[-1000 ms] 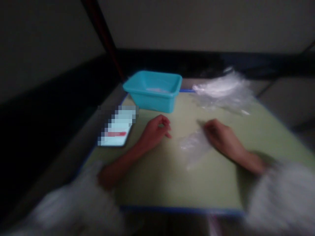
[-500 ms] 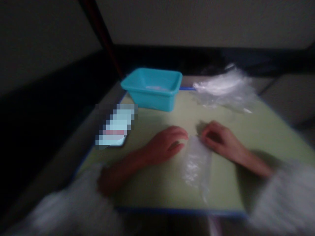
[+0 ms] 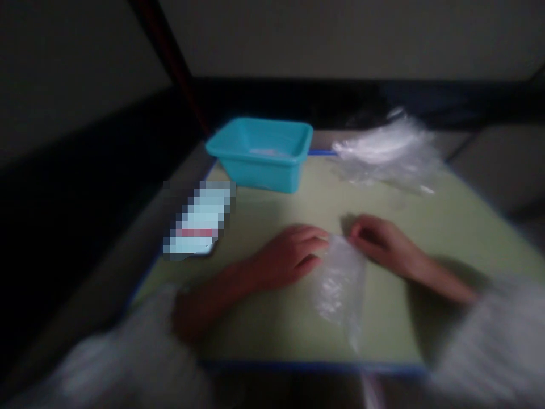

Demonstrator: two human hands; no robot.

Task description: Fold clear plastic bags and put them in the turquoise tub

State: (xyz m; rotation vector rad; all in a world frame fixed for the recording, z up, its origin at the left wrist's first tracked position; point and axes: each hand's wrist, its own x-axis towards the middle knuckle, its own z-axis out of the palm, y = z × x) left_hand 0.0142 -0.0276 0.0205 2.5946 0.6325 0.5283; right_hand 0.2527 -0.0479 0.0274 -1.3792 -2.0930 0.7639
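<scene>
A clear plastic bag lies flat on the table in front of me, its lower end trailing toward the near edge. My right hand is closed in a pinch at the bag's upper right corner, thumb and forefinger together. At the upper left corner, my left hand lies with fingers stretched out and the thumb apart. Its fingertips touch or nearly touch the bag; blur hides which. Shiny wrinkles show in the lower part of the bag, and I cannot make out what is inside.
A turquoise plastic basin stands at the back left, with something pale in it. Behind on the right is a pile of clear plastic bags. A phone-like object, pixelated, lies by the left edge of the green table.
My left hand has moved slightly right and down, closer to the bag's upper corner. The right hand stays at its corner, its fingers a little lower. The bag has hardly moved.
</scene>
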